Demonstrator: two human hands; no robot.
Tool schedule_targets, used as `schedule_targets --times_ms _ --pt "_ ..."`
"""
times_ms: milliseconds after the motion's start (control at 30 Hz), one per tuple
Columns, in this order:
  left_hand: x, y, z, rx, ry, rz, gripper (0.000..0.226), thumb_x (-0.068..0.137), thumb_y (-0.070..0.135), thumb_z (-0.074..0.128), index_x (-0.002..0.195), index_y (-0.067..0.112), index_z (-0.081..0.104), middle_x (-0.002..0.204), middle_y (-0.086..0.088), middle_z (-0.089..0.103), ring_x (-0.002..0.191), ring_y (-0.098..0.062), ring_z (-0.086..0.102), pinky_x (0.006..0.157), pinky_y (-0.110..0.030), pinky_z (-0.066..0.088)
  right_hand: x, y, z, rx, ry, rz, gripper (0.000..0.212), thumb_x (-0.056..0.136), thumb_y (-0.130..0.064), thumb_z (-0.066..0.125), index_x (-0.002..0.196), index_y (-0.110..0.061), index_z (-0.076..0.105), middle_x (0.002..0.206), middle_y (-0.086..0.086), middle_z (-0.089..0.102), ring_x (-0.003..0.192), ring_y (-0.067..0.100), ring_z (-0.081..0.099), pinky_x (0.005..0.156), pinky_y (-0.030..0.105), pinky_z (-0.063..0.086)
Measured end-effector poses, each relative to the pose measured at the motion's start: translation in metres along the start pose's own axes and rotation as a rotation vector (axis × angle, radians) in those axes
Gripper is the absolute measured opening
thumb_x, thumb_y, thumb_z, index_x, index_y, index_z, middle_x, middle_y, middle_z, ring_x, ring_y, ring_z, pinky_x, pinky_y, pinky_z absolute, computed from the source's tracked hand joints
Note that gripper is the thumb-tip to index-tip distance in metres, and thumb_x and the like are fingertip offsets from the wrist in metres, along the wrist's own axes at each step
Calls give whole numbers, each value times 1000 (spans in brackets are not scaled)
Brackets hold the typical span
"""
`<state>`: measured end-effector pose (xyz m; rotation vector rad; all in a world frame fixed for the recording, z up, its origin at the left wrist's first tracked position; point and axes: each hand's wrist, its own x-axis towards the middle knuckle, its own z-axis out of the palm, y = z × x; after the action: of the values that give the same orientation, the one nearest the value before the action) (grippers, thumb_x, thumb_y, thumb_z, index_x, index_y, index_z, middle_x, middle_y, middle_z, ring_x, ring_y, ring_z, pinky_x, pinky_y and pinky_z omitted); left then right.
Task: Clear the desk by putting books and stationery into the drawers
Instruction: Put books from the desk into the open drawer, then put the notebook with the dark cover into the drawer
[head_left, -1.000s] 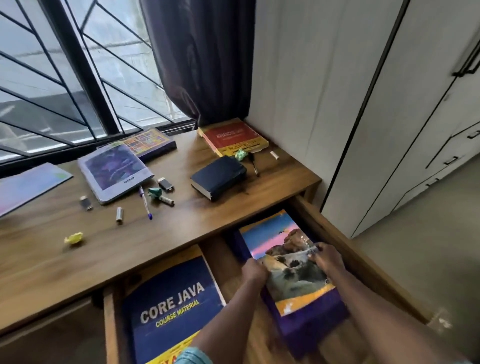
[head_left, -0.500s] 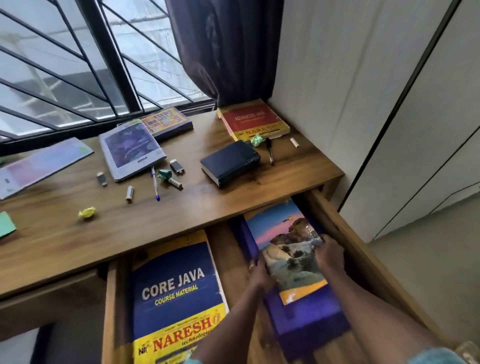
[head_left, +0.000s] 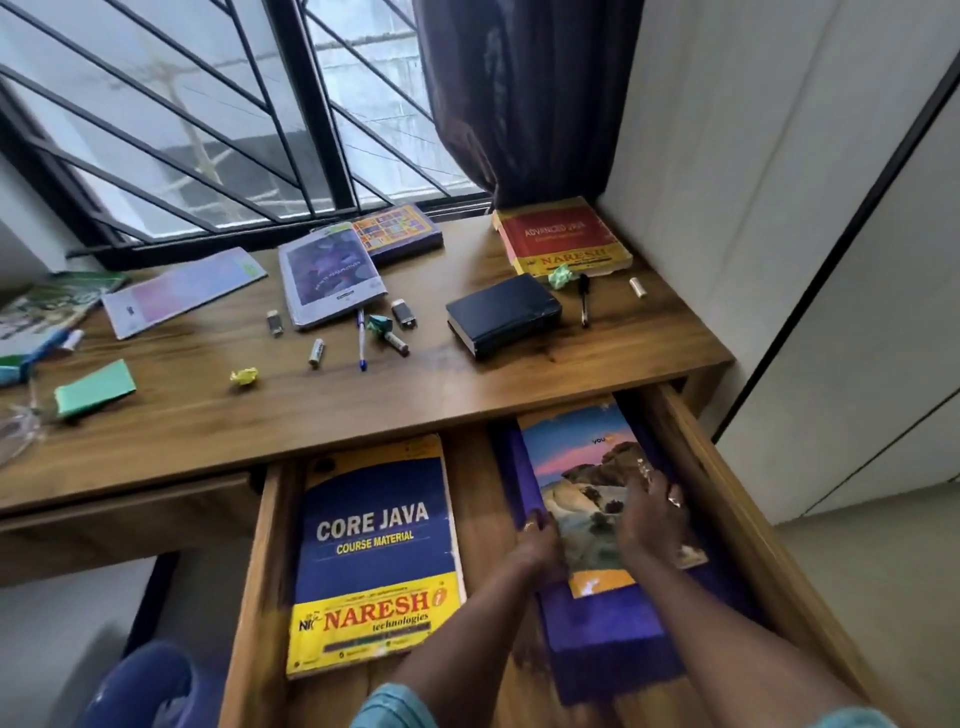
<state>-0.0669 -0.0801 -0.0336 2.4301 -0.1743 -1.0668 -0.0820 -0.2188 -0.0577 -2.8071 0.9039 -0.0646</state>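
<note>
Landscape book (head_left: 576, 467) rides the purple book (head_left: 602, 623) in the drawer (head_left: 732, 519), left hand (head_left: 537, 540) pinching its edge, right hand (head_left: 649, 514) curled over the cover; square it flat before releasing.

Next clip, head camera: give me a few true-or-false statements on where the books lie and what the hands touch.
1. The CORE JAVA book lies in the open drawer. True.
2. The ADVANCED JAVA book is in the drawer as well. False: it lies on the desk, at the back right corner.
3. The left hand and the right hand both touch the landscape-cover book. True.
4. The landscape-cover book lies straight on the drawer's floor. False: it lies on a purple book.
5. The dark blue book on the desk stands upright. False: it lies flat.
</note>
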Motion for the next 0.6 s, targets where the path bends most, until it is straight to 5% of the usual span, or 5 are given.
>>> schedule_targets --times_ms 167,333,500,600 --pt "-21 -12 -27 29 92 30 48 96 14 47 140 0 34 143 -22 40 134 -35 37 107 -36 33 -27 -48 3 -17 -53 -118 33 90 -10 48 122 -13 58 133 16 50 118 34 48 93 40 44" --pt "-46 -55 -63 89 290 20 60 96 14 48 150 10 22 158 -15 14 145 -31 20 118 -35 23 -61 -107 1 47 -74 -289 27 51 2 82 74 -3 70 80 22 66 68 39 64 54 39 53" --pt "-74 -112 -117 55 392 -5 60 95 12 47 150 14 24 158 -14 13 144 -31 23 117 -32 22 -83 -178 -4 110 42 -356 14 61 4 69 72 -5 71 81 20 65 66 37 62 51 36 52" --pt "-95 -154 -146 28 447 9 59 96 15 47 150 15 24 158 -11 12 145 -29 21 118 -33 21 -105 -230 -13 146 2 -358 31 50 4 78 80 -3 73 88 23 68 71 40 65 59 38 55"
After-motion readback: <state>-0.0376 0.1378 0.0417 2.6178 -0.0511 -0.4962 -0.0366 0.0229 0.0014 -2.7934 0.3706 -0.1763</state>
